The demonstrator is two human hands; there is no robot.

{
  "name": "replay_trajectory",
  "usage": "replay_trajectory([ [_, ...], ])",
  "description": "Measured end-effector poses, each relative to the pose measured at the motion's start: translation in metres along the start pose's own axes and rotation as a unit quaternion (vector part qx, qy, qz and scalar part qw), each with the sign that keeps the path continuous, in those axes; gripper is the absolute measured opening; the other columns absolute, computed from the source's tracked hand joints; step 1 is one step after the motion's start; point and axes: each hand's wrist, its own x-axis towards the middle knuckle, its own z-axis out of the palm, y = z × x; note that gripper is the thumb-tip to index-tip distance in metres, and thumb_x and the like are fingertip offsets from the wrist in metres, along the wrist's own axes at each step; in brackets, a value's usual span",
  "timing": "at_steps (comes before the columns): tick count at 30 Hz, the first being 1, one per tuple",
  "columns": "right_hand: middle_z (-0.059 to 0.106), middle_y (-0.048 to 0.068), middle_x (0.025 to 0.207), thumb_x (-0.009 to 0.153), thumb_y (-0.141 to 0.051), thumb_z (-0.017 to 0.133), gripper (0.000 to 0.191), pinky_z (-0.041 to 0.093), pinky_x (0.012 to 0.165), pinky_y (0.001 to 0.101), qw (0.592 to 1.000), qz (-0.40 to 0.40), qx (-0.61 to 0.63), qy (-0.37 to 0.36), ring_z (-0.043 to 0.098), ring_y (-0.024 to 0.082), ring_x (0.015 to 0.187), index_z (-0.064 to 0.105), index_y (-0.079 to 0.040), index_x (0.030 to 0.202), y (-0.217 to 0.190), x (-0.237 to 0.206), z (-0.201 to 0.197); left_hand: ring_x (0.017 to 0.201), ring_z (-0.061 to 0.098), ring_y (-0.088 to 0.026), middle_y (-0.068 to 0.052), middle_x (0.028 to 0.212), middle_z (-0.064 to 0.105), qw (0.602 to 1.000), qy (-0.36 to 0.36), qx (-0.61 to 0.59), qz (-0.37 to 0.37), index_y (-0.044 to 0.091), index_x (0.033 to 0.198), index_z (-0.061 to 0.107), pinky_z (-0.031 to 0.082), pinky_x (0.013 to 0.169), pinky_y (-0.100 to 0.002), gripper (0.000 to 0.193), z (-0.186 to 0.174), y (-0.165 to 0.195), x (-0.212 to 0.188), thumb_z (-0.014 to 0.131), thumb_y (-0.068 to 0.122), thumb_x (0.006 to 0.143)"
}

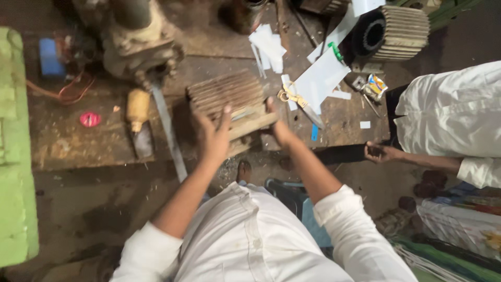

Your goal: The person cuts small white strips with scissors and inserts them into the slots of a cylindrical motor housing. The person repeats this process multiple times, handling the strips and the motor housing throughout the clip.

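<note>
We hold the rusty ribbed metal motor housing (pixel 229 99) at the near edge of the worn wooden desk (pixel 68 141), left hand (pixel 211 137) and right hand (pixel 279 128) gripping either side; it looks mid-handling, not yet set down squarely.

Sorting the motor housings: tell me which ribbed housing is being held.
The brown ribbed housing at the bench's middle, gripped between the left hand and right hand. The pale ribbed housing sits untouched at upper right.
</note>
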Motion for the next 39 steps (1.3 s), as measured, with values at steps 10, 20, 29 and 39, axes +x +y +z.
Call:
replay_trajectory([
  [10,0.031,0.011,0.165,0.091,-0.080,0.018,0.100,0.025,0.122,0.0440,0.980,0.024,-0.123,-0.152,0.031,0.026,0.150,0.020,-0.011,0.164,0.026,-0.014,-0.025,0.125,0.059,-0.041,-0.026,0.135,0.061,0.991,0.044,0.122,0.039,-0.001,0.145,0.048,0.044,0.105,-0.046,0.083,-0.044,0.067,0.018,0.059,0.062,0.094],
  [20,0.076,0.019,0.098,0.089,-0.045,0.074,0.044,0.055,0.080,0.0426,0.858,-0.321,-0.360,0.173,0.073,0.034,0.088,0.074,-0.004,0.106,-0.090,0.125,-0.127,0.086,0.063,-0.019,-0.002,0.086,0.070,0.786,0.215,0.353,0.459,0.016,0.075,0.067,0.042,0.093,-0.048,0.037,0.044,0.074,-0.039,0.060,0.044,0.098],
  [29,0.070,0.023,0.095,0.072,-0.037,0.094,0.048,0.053,0.075,0.0511,0.758,-0.409,-0.445,0.245,0.067,0.045,0.086,0.073,-0.002,0.097,-0.090,0.147,-0.123,0.086,0.067,-0.017,0.000,0.084,0.073,0.803,0.050,0.313,0.504,0.013,0.069,0.068,0.042,0.098,-0.042,0.020,-0.022,0.080,-0.012,0.066,0.025,0.085],
  [39,0.077,0.018,0.096,0.086,-0.022,0.079,0.020,0.057,0.079,0.0449,0.827,-0.350,-0.375,0.230,0.074,0.039,0.092,0.075,-0.010,0.101,-0.090,0.137,-0.143,0.094,0.069,-0.021,-0.003,0.093,0.074,0.825,0.097,0.247,0.499,0.009,0.078,0.069,0.040,0.097,-0.042,0.024,-0.030,0.061,-0.037,0.060,0.021,0.096],
])
